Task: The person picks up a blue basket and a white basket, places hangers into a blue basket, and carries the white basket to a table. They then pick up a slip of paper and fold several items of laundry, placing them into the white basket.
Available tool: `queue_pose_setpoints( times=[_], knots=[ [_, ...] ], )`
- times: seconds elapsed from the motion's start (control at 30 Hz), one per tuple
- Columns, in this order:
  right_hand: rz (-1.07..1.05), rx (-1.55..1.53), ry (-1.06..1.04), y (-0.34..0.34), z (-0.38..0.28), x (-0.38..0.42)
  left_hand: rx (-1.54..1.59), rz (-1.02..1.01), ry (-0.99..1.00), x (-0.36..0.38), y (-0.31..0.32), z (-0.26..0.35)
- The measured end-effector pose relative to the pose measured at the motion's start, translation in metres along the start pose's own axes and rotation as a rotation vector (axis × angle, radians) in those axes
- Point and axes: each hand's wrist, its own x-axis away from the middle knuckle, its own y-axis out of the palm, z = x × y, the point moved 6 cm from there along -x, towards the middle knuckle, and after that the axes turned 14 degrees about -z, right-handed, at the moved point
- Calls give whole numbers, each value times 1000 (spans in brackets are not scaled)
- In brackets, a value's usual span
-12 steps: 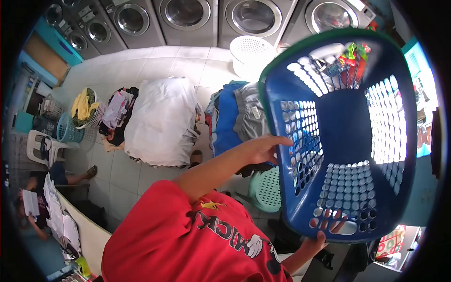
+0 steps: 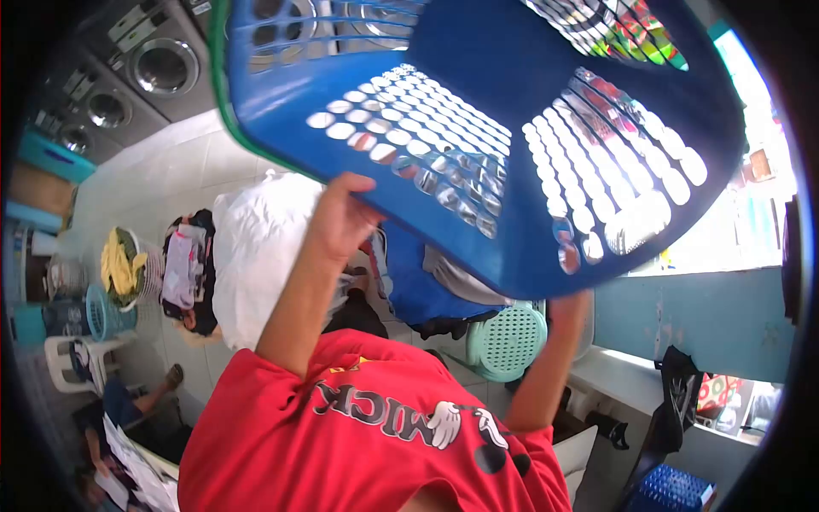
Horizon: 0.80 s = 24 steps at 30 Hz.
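A blue plastic laundry basket (image 2: pixel 486 43) with oval holes and a green outer edge is held up high, its opening turned toward me. My left hand (image 2: pixel 343 218) is closed on its near-left rim, thumb over the inside and fingers behind. On the near-right corner, my right hand (image 2: pixel 566 294) grips from beneath; its fingers show partly through the holes, and the rest is hidden by the basket. Below the basket sit a large white cloth bundle (image 2: pixel 260 256) and a pile of blue and grey clothes (image 2: pixel 426 286).
A green stool (image 2: pixel 508 341) stands in front of me. Dark folded clothes (image 2: pixel 189 264) and a basket with yellow cloth (image 2: pixel 124 264) are on the left. Washing machines (image 2: pixel 162 68) line the back wall. A seated person (image 2: pixel 128 410) is at lower left; another blue basket (image 2: pixel 674 491) is at lower right.
The basket has been raised and swung leftward and up, and its tilt has changed. Both hands have risen with it, still gripping. My view has turned to the right.
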Motion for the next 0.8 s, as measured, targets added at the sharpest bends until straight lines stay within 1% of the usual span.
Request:
queue_pose_setpoints(
  times=[0.03,0.1,0.17,0.23,0.27,0.3,0.33,0.43,0.47,0.5,0.53,0.57,0.6,0.63,0.67,0.7,0.77,0.8],
  knots=[
    [-14,-1,32,27,14,-21,-46,18,27,-6,-7,25],
    [-94,36,211,79,55,-48,-67,39,53,-17,-32,68],
    [-198,131,400,122,110,-63,-31,121,110,-24,-56,101],
    [-236,455,307,151,176,-68,-33,194,141,-23,-80,130],
    [-229,455,307,161,189,-63,-39,249,165,-19,-95,142],
    [-269,543,392,169,203,-57,-39,300,195,-17,-110,150],
    [-328,611,491,183,212,-40,-71,343,185,-6,-123,160],
    [-365,623,456,183,220,-19,-38,364,214,7,-175,171],
    [-348,618,426,180,222,-23,-78,414,191,11,-185,170],
    [-327,635,411,177,228,-25,-90,401,190,11,-195,174],
    [-317,645,417,181,232,-22,-66,422,178,17,-219,178],
    [-317,631,416,184,223,-18,-41,450,157,24,-241,180],
    [-341,687,530,180,201,-18,-53,441,156,26,-250,182],
    [-360,750,643,175,188,-22,-21,530,167,32,-261,180],
    [-303,863,640,173,194,-26,14,620,178,35,-273,179],
    [-295,861,637,174,191,-34,13,611,177,32,-281,180],
    [-77,1048,442,174,162,-48,9,691,199,32,-302,182],
    [-48,1086,416,178,153,-56,36,708,206,29,-312,183]
  ],
)
